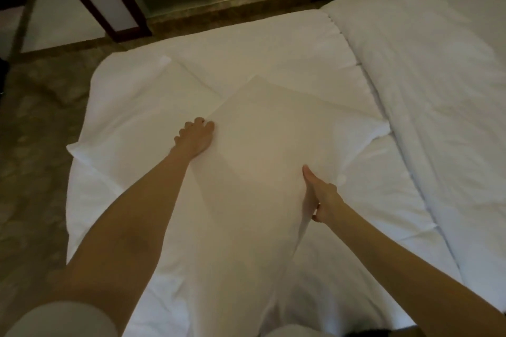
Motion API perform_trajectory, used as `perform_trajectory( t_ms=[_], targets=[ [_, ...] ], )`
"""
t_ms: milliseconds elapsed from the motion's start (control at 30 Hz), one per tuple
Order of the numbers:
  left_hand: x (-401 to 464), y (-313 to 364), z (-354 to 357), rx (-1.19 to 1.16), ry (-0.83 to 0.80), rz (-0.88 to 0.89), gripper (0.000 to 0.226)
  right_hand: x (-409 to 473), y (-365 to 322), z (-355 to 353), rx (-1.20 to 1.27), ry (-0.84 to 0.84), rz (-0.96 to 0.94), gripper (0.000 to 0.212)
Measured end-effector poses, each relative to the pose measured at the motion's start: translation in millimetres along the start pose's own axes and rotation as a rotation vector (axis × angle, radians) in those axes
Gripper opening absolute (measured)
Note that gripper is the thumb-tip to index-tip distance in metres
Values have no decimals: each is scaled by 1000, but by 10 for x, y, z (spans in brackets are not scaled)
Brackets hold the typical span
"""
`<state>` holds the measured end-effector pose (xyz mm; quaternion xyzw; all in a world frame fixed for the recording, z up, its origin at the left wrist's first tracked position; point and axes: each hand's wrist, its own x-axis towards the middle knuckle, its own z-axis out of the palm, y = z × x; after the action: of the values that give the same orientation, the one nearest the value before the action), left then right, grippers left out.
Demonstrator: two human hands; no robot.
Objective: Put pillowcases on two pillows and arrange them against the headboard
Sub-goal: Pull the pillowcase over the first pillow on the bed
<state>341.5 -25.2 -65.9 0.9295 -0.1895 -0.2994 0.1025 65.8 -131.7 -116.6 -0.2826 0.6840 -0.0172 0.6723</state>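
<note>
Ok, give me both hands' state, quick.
Left hand: fingers curled, gripping the pillowcase at its left edge.
Right hand: closed on the pillowcase's right edge.

White pillowcase (257, 145): flat, partly raised, stretched from the near edge out over the bed. Left hand (195, 137) pinches its far-left edge; right hand (323, 197) grips its right edge. White pillow (131, 101) lies beneath, beyond the left grip.
</note>
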Motion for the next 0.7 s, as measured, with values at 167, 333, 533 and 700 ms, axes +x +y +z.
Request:
perform_trajectory(
  t_ms=[167, 333, 533, 700],
  targets=[
    [157, 12, 85, -113, -61, -114, 74, 70, 100, 118, 52, 11, -78, 132],
    [37, -75, 354, -77, -9, -53, 75, 129, 244, 53, 73, 22, -82, 92],
    [-267, -48, 452, -142, 159, -15, 69, 101, 323, -4, 126, -19, -126, 50],
    [-627, 92, 448, -425, 303, 32, 53, -7, 318, -162, 175, 28, -105, 48]
  ],
)
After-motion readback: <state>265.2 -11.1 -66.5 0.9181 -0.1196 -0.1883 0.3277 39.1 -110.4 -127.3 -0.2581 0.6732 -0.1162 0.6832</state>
